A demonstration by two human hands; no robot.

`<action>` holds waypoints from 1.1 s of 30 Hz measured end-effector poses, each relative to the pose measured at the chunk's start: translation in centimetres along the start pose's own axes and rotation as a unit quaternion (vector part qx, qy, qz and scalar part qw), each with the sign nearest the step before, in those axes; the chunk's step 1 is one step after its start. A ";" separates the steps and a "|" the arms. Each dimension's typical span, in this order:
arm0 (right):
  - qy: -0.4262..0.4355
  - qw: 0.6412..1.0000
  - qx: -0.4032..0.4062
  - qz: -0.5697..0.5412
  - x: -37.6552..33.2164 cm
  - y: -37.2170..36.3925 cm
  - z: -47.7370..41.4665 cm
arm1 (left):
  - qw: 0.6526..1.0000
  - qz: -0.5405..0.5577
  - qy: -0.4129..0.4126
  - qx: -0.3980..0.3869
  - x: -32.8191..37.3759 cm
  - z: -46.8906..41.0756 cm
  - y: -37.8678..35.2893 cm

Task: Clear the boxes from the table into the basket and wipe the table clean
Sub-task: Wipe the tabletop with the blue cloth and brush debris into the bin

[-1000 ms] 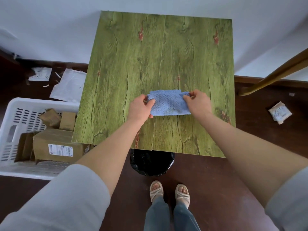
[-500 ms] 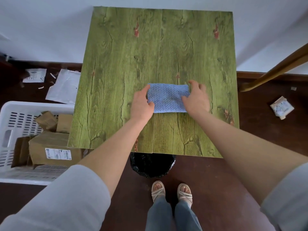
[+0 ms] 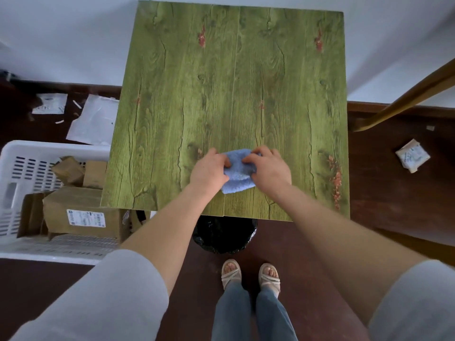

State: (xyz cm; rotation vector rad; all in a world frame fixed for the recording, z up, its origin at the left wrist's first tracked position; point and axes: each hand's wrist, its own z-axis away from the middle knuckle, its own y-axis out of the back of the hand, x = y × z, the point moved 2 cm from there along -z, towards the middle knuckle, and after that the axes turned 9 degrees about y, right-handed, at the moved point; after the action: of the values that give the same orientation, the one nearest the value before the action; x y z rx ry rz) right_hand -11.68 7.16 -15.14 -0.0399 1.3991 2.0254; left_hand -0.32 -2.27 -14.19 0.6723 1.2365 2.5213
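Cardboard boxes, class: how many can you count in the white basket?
4 visible: the large labelled box, a dark box at its left, a crumpled box and a small box behind it. The table edge may hide more.

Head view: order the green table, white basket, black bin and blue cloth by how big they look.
1. green table
2. white basket
3. black bin, partly under the table
4. blue cloth, partly covered
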 end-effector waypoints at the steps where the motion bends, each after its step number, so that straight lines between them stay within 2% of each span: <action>1: -0.001 1.000 -0.003 -0.004 -0.5 -0.5 0.7 | 1.000 -0.005 0.006 -0.005 -0.3 0.8 -0.4; 3: 0.003 1.000 -0.021 -0.009 -1.3 -1.5 2.3 | 0.999 -0.029 0.021 -0.024 -1.1 1.9 -1.0; 7: 0.029 0.998 -0.047 -0.015 -2.6 -3.9 5.6 | 0.986 -0.096 0.063 -0.124 -2.2 3.9 -1.5; 10: 0.062 0.991 -0.117 -0.031 -3.7 -4.9 7.5 | 0.962 -0.123 0.088 -0.229 -2.7 6.5 -1.8; 12: 0.087 0.984 -0.146 -0.053 -3.7 -4.7 8.3 | 0.954 -0.110 0.094 -0.262 -2.9 7.7 -2.0; 14: 0.072 0.990 -0.090 -0.078 -2.7 -3.1 8.5 | 0.973 -0.058 0.075 -0.210 -2.4 7.6 -1.5; 17: 0.003 0.995 0.033 -0.091 -0.3 -0.9 7.7 | 0.995 0.061 0.044 -0.060 -0.1 6.1 -0.3; 19: -0.051 0.996 0.012 -0.075 0.7 -0.6 7.5 | 0.996 0.066 0.033 -0.047 1.6 5.3 -0.9; 21: -0.082 0.993 -0.052 -0.068 0.9 -1.3 8.1 | 0.994 0.000 0.044 -0.100 2.2 5.4 -2.6; 23: -0.064 0.987 -0.119 -0.085 0.6 -2.8 8.9 | 0.984 -0.031 0.083 -0.154 1.6 6.6 -3.8; 25: -0.034 0.978 -0.145 -0.149 0.4 -3.6 9.4 | 0.978 0.010 0.127 -0.164 0.4 7.1 -4.2; 27: -0.057 0.953 -0.110 -0.275 0.2 -2.7 9.1 | 0.966 0.114 0.180 -0.143 -0.9 7.1 -3.6; 29: -0.082 0.924 -0.038 -0.372 -0.1 -0.9 8.4 | 0.927 0.259 0.230 -0.143 -1.5 6.7 -2.4; 33: -0.071 0.899 0.057 -0.427 -0.6 3.2 6.2 | 0.841 0.431 0.268 -0.186 0.6 5.8 1.3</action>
State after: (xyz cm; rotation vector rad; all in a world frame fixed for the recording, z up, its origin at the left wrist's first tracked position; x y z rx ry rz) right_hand -10.92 11.45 -9.62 -0.3801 1.1167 1.1852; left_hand 2.05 1.09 -9.88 0.4952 0.5306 3.7618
